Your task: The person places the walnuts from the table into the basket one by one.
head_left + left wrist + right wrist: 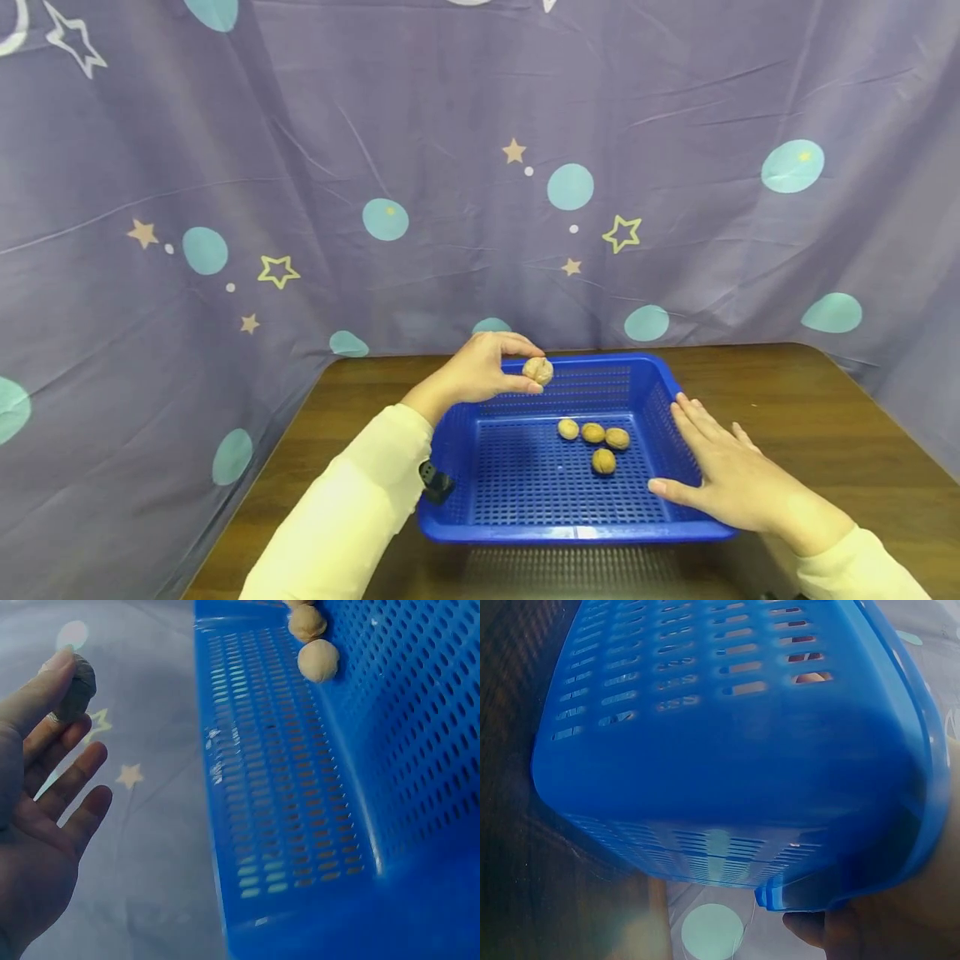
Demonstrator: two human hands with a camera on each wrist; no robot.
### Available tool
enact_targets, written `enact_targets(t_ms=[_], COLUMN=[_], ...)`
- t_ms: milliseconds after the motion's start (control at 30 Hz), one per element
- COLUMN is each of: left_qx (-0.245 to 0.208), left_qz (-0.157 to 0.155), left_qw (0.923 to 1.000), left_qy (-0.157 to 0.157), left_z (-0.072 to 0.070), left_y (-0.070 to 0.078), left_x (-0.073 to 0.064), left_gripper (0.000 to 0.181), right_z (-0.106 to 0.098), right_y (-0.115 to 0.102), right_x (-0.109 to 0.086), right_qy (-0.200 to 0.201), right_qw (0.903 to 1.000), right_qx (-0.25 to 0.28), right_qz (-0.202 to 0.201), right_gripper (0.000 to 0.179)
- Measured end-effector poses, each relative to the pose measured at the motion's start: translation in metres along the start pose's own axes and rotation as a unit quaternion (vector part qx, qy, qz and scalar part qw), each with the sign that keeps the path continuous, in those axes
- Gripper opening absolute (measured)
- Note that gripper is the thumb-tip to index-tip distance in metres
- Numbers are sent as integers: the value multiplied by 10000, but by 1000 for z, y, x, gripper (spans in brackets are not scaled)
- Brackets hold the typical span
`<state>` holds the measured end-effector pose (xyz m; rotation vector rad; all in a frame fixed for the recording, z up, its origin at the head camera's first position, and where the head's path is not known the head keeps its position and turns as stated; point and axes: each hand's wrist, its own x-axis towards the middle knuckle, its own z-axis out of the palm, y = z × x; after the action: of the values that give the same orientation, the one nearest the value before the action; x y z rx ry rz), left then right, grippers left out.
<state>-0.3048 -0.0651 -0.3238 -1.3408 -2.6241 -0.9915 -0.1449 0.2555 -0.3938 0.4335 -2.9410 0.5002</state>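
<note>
My left hand (pixel 483 367) pinches a walnut (pixel 537 371) between thumb and fingers, above the back left part of a blue plastic basket (pixel 577 533). In the left wrist view the same walnut (pixel 73 688) sits at the thumb tip, the other fingers loosely bent. Several more walnuts (pixel 593 432) lie on the basket floor, right of its middle. My right hand (pixel 723 467) lies at the basket's right rim with fingers fairly straight and thumb spread over the inside. The right wrist view shows only part of that hand, behind the basket wall.
The basket stands on a brown wooden table (pixel 810 417). Behind the table hangs a purple-grey curtain (pixel 465 108) with stars and pale blue spots. A small black device (pixel 435 482) is on the left wrist, close to the basket's left rim.
</note>
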Motion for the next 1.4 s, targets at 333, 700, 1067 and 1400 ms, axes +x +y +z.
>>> enact_targets(t_ms=[333,700,1067,1400], left_qx=[379,782,1115,1112], left_qz=[-187,-192,-196,-185], left_qw=[9967,9881,9758,9699], left_qy=[-700,-1312,-1871,-2156], left_z=[46,75,97,106], left_y=[-15,-15,-16,-18], left_x=[23,31,28,25], left_gripper=[46,46,47,47], right_z=[-1,-5,-3,-2], right_y=[-6,-6,-5,-4], right_x=[4,5,0,-1], right_qy=[-17,13,-23,55], right_qw=[10000,10000,9999,10000], right_qx=[43,-32,50,-48], right_qz=[0,38,107,68], right_gripper=[104,104,105,103])
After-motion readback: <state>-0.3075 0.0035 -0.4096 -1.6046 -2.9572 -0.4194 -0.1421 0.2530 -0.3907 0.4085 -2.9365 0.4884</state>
